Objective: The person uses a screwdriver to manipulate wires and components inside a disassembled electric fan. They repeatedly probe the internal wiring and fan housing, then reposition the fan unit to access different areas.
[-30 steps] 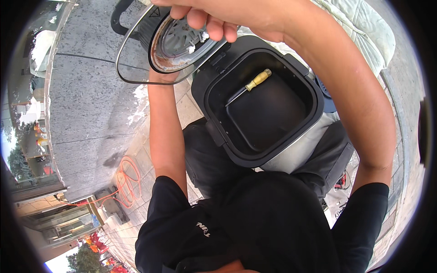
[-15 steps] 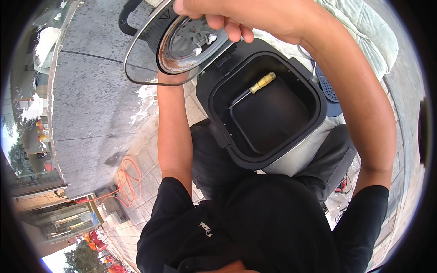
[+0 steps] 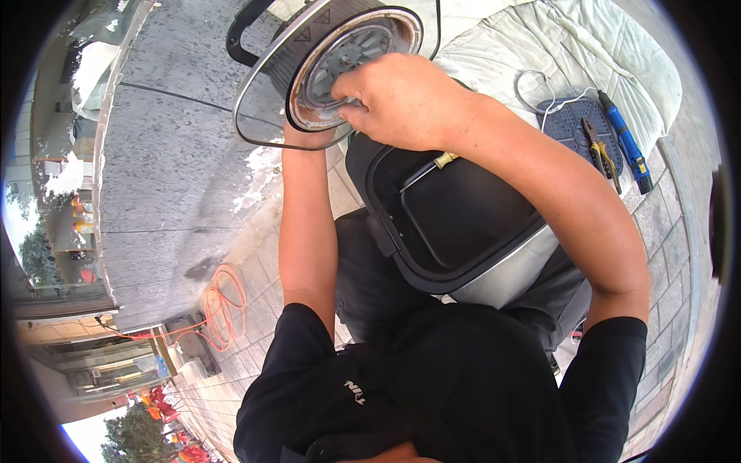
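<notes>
The raised lid (image 3: 316, 38), clear-rimmed with a black handle, leans at the upper left. Its round underside, stained with rust, holds a grey fan (image 3: 363, 48). My right hand (image 3: 405, 100) reaches in front of this, fingers curled together at the fan; whatever they pinch is hidden. Behind the lower edge of the lid sits my left hand (image 3: 309, 139), its fingers out of sight. Below my right forearm is a square black cooking pot (image 3: 463, 231) in the appliance between my legs. A screwdriver (image 3: 445, 160) with a yellow handle lies inside the pot, partly covered by my arm.
To the right, a dark blue perforated tray (image 3: 567, 123) bears pliers (image 3: 598, 150), beside a blue pen-shaped tool (image 3: 625, 139) with a white cord. A pale quilted cloth (image 3: 602, 54) spreads behind. An orange cord (image 3: 224, 309) coils on the paving beside a grey stone slab (image 3: 185, 177).
My right hand has come down from the lid's top to the fan, and its forearm now covers part of the pot. The view has shifted, bringing the pliers and blue tool into sight.
</notes>
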Demonstrator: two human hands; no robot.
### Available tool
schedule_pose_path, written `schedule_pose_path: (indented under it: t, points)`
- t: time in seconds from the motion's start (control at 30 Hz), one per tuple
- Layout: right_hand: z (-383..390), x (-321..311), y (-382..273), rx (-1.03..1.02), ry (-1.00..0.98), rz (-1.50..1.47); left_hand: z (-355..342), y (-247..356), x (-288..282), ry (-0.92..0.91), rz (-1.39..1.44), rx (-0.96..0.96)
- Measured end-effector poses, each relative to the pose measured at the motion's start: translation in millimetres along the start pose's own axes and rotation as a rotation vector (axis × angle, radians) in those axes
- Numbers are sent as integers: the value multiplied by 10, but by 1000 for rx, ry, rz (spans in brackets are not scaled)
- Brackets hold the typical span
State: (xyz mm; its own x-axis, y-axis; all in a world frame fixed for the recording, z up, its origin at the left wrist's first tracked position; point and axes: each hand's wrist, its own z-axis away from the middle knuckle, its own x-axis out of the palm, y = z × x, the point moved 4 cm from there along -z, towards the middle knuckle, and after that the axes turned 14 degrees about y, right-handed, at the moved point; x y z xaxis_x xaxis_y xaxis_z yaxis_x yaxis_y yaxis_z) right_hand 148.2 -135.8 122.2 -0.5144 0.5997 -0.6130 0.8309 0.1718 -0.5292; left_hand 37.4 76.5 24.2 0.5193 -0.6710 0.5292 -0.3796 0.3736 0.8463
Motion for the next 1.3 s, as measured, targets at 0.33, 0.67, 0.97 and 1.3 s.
schedule_pose_path:
  t: [0.33,0.67,0.97,1.3]
  points:
    - [133,-836,417,796,180,-679,-15,-57,-152,71,-4,69]
    - [148,-833,485,831,227,-1044,153,122,148,56,-293,205]
    - [279,-856,428,707,182,-794,-60,145,351,209,-97,-174]
    - [437,-394,469,235,34,150,-19,247,113,215,-215,-200]
